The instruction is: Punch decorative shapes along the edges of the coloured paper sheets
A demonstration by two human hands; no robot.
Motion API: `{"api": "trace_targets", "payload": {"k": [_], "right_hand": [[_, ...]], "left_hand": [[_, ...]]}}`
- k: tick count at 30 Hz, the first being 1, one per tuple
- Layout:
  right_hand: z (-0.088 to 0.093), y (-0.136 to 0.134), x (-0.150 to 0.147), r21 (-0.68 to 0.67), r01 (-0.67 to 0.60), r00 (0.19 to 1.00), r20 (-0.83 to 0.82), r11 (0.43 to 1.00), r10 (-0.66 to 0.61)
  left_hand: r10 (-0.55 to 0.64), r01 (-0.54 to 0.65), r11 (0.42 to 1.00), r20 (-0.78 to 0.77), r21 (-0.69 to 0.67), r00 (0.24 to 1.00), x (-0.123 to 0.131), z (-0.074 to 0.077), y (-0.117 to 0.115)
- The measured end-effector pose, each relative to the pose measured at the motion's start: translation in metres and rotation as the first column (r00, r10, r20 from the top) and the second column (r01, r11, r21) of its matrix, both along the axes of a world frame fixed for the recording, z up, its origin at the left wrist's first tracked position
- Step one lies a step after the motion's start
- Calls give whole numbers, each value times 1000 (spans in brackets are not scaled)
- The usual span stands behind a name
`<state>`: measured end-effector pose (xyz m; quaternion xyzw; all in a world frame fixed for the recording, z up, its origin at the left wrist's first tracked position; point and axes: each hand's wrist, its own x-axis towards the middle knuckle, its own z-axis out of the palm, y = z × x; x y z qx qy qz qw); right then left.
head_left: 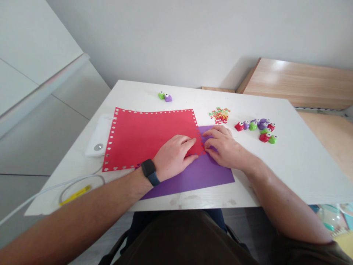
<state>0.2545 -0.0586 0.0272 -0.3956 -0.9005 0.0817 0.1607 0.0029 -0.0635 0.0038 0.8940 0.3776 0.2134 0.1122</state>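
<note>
Red sheet [146, 136], one; purple sheet [198, 177], one

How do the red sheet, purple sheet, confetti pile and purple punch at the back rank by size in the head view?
1. Red sheet
2. Purple sheet, judging by what shows; it is partly covered, so its full size is unsure
3. Confetti pile
4. Purple punch at the back

On your white rectangular table [298, 162]: red rectangular paper sheet [151, 136] partly over purple paper sheet [190, 182]; small multicoloured paper cutouts [221, 118] beyond purple; rounded multicoloured plastic pieces [263, 126] right of cutouts.
</note>
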Motion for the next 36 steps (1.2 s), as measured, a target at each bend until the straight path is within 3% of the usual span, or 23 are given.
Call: {"api": "trace_targets", "payload": {"k": [9,16,36], "right_hand": [[-4,5,6,38,78,997,-25,996,-77],[2,2,8,-13,49,998,-38,999,-49],[-1,0,1,-1,31,999,-9,1000,-31]], "left_hand": [[6,-6,1000,-4,1,1000,0,1,-2],[7,-7,1000,13,4,1000,-1,0,-2],[34,-34,999,-54,-4,998,-4,6,-1]]}}
